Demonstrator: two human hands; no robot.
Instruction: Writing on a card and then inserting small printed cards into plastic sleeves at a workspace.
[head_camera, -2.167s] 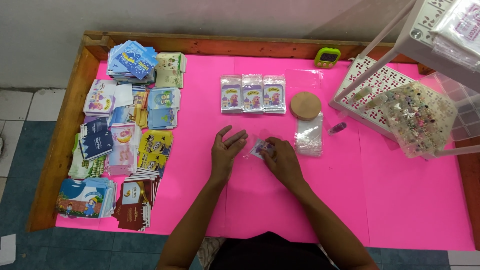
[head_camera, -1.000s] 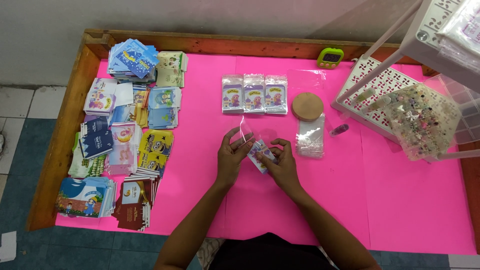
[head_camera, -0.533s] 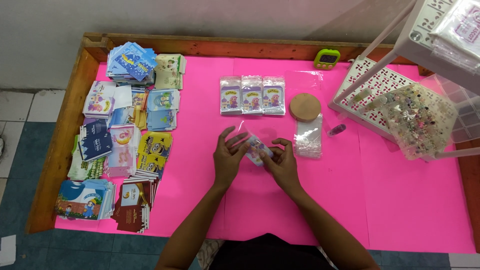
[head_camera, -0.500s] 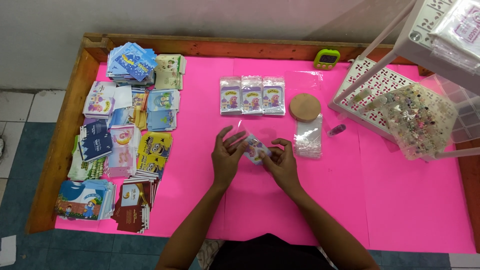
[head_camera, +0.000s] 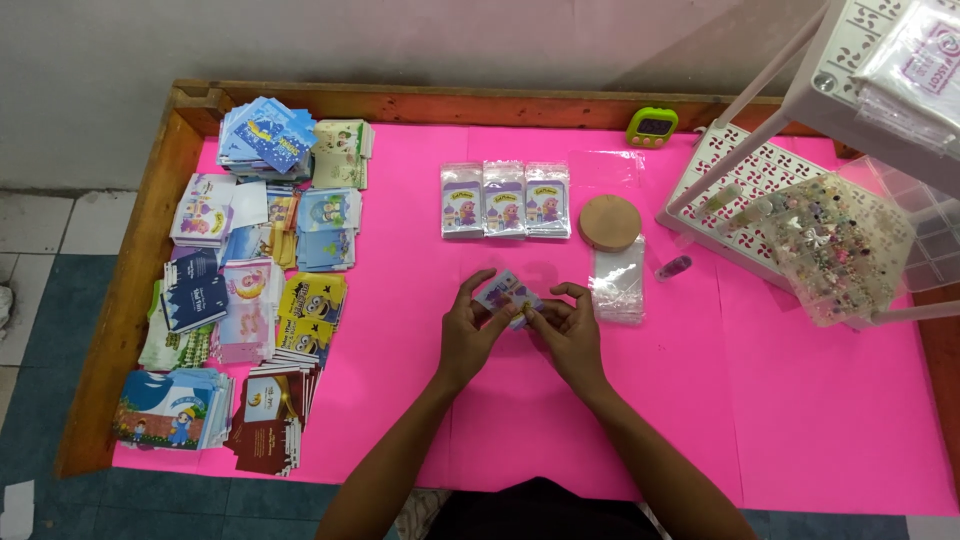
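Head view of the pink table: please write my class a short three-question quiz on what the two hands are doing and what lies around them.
1. True or false: both the left hand and the right hand hold the small printed card.
2. How many sealed card packets lie in a row above the hands?
A) two B) three C) five
3. Fill in: the round wooden disc lies just above a stack of clear plastic ____.

Key
1. True; the fingers of both hands meet on it.
2. B
3. Sleeves
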